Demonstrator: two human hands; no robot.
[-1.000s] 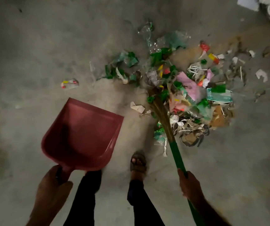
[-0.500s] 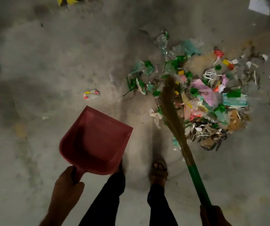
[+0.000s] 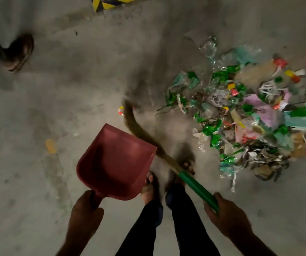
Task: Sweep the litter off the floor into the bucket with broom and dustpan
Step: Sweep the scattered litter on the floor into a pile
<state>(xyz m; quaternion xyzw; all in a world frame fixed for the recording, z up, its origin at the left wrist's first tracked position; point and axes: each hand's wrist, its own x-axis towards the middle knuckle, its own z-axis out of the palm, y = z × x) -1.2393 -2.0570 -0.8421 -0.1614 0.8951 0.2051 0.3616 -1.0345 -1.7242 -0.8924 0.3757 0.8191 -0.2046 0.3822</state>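
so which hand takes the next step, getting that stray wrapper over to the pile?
Right hand: it grips the broom, whose bristles already reach the wrapper. Left hand holds the dustpan.

Left hand (image 3: 85,211) grips the red dustpan (image 3: 115,161); right hand (image 3: 224,215) grips the green-handled broom (image 3: 194,185), bristles reaching a stray wrapper (image 3: 120,110). Litter pile (image 3: 250,115) lies right.

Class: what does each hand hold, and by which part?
Left hand grips the red dustpan by its handle; right hand grips the broom by its green handle.
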